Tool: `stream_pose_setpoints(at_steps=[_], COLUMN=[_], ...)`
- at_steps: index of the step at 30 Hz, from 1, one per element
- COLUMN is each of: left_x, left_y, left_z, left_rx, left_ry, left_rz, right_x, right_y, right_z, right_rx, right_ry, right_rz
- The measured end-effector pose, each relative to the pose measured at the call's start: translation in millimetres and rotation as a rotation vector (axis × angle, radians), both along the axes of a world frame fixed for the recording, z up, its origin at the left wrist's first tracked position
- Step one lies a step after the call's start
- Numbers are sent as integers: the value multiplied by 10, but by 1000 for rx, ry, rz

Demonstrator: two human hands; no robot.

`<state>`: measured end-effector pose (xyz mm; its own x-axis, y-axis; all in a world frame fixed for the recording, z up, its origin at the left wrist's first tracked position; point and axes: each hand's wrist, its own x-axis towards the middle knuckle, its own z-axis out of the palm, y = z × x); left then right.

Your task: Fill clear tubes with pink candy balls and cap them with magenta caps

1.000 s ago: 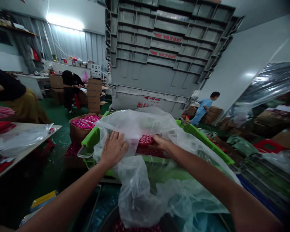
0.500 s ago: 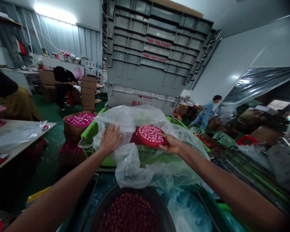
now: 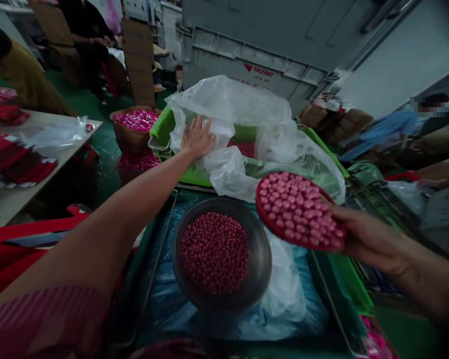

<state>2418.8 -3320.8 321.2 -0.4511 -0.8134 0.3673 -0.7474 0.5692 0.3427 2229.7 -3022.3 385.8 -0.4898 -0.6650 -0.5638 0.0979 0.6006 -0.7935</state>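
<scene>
My right hand [image 3: 355, 234] grips the rim of a red round tray [image 3: 260, 202] filled with pink, bead-like pieces [image 3: 295, 207]. The tray is tilted and held above the right side of a dark bowl. Small dark red beads [image 3: 215, 252] fill much of that bowl [image 3: 260, 269]. My left hand [image 3: 198, 137] lies with spread fingers on a clear plastic sheet [image 3: 232, 94] over a green crate [image 3: 160, 124]. Through the sheet's opening, more dark red beads [image 3: 243, 148] show inside the crate.
The bowl rests on blue plastic bags [image 3: 168, 304] in a dark green crate [image 3: 138, 279]. Left are a table [image 3: 71, 134] with red packs and a carton [image 3: 132, 134] of pink wrapped pieces. A grey bin [image 3: 217, 65] stands behind. Other people [image 3: 90, 35] are farther off.
The tray of pink pieces has come out of the green crate in my right hand, toward me and to the right. My left hand stays on the plastic. The view has tilted down.
</scene>
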Motion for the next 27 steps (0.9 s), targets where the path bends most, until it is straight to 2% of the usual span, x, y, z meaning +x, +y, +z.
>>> stream_pose_setpoints(at_steps=[1,3,6,8,11,13,14,16,18,19,21,23,24,25,27], left_x=[7,20,34,41,45,41,38,31,29,31,33,30,26,21,12], left_y=[15,43,65,71,71,65,59,45,33,30,28,28,27,25,19], left_z=[13,33,49,57,65,64,61,50,37,32,26,20,17,14,9], left_rx=[-1,-3,-12,-17,-6,13,23,36,30,19,-4,-23,-32,-42,-61], left_ry=[4,2,3,12,24,24,23,19,11,7,6,11,11,6,-31], left_rz=[-4,-8,-7,-20,-42,-44,-42,-37,-41,-46,-48,-40,-34,-22,4], right_x=[75,254,566,762,949,974,957,880,769,708,576,417,323,219,4], right_y=[115,273,335,303,266,304,341,429,484,481,386,141,-45,-273,-830], right_z=[-47,-173,-456,-710,-1107,-1284,-1318,-1250,-1010,-844,-485,-178,-67,10,65], right_rx=[60,112,122,57,-62,-152,-208,-338,-498,-557,-588,-542,-500,-455,-324], right_ry=[-121,-205,-100,198,809,1046,1115,1211,1307,1346,1414,1482,1500,1494,1489], right_rz=[-19,-8,98,167,304,419,476,575,619,599,387,78,-14,-10,167])
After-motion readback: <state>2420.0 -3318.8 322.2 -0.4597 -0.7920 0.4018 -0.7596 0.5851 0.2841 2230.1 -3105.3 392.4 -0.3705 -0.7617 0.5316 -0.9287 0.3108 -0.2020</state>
